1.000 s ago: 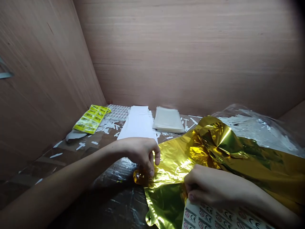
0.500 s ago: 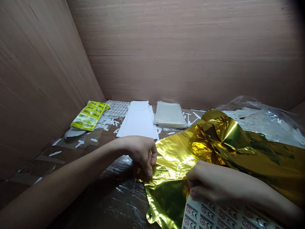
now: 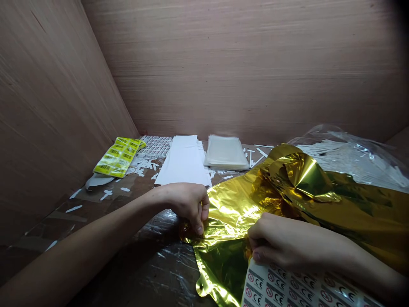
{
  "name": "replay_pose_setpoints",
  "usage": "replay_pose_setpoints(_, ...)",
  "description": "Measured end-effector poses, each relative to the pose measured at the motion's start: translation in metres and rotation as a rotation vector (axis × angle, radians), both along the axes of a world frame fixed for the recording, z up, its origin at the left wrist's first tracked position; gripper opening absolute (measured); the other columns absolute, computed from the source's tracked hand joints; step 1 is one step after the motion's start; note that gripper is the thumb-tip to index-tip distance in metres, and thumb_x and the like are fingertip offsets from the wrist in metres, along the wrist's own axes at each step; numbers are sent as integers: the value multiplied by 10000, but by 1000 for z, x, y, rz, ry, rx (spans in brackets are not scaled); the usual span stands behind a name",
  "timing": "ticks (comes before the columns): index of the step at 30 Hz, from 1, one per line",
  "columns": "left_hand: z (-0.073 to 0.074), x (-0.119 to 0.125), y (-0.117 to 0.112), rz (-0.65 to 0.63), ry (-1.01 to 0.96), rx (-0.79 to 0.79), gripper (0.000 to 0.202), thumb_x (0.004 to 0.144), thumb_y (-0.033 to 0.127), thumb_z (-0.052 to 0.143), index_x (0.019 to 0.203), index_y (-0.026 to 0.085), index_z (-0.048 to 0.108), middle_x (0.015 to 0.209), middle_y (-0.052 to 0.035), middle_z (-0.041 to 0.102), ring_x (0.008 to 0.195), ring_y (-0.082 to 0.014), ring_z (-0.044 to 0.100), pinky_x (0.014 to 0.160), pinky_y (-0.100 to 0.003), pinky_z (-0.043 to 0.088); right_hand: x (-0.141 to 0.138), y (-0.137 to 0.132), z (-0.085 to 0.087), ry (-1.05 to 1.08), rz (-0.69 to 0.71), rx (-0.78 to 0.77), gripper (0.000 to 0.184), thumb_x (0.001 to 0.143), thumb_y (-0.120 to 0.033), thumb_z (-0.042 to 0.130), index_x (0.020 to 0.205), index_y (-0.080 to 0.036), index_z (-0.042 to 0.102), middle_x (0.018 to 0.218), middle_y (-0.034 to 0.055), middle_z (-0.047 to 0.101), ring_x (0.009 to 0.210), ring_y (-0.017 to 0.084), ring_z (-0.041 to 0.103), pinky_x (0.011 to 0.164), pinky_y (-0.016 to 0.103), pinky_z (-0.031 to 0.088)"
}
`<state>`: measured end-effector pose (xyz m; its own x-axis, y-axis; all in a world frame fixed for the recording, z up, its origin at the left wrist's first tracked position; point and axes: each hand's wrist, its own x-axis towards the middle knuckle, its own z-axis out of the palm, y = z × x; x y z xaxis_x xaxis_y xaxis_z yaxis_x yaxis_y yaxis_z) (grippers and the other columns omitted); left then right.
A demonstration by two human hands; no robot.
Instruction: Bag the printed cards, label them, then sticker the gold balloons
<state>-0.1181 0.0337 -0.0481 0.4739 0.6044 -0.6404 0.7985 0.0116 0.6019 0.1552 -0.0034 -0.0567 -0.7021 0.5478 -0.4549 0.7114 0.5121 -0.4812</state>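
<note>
Compared with 1.0 s prior, the puckered corner of the gold foil sheet (image 3: 188, 230) is gathered tighter under the left hand (image 3: 188, 204), with less of it showing. The right hand (image 3: 287, 241) sits higher, toward 12 o'clock, exposing more rows of the printed CE label sheet (image 3: 281, 285) at 6 o'clock.

Dim booth, hard glare on the foil (image 3: 230, 209)

Light falls from above; my left hand (image 3: 187, 204) shadows the bench (image 3: 64, 226), the top-right corner goes black, and the side panel (image 3: 47, 128) bends at the edge.
</note>
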Motion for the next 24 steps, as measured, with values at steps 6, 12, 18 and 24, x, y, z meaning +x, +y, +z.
replay_pose_setpoints(6, -3, -2, -1, 15, -9, -27, 328, 554, 243, 945, 749, 197, 686, 732, -19, 793, 622, -198, 703, 558, -267, 471, 0, 2, 0, 8, -12, -4, 143, 842, -187, 637, 844, -186, 780, 776, 29, 751, 638, 151, 606, 554, 250, 370)
replay_pose_setpoints(12, -2, 0, -3, 11, 2, -17, 303, 565, 240, 922, 727, 201, 669, 720, -16, 789, 629, -210, 713, 547, -267, 458, 1, -1, 1, -2, -12, 22, 129, 828, -197, 641, 826, -187, 769, 801, 29, 756, 657, 151, 609, 561, 254, 363)
replay_pose_setpoints(18, 5, 5, -7, -8, 59, 102, 269, 564, 238, 920, 719, 202, 703, 752, -18, 802, 657, -204, 700, 493, -247, 399, 0, 0, 3, -44, -2, 1, 141, 838, -247, 644, 847, -192, 773, 801, 23, 761, 644, 144, 610, 564, 250, 379)
replay_pose_setpoints(24, 9, 8, -12, -11, 104, 162, 223, 596, 230, 884, 737, 207, 712, 747, -12, 808, 652, -206, 718, 498, -247, 416, 1, 2, 2, -38, 4, 18, 134, 816, -256, 642, 817, -198, 763, 756, 3, 737, 596, 126, 558, 538, 247, 350)
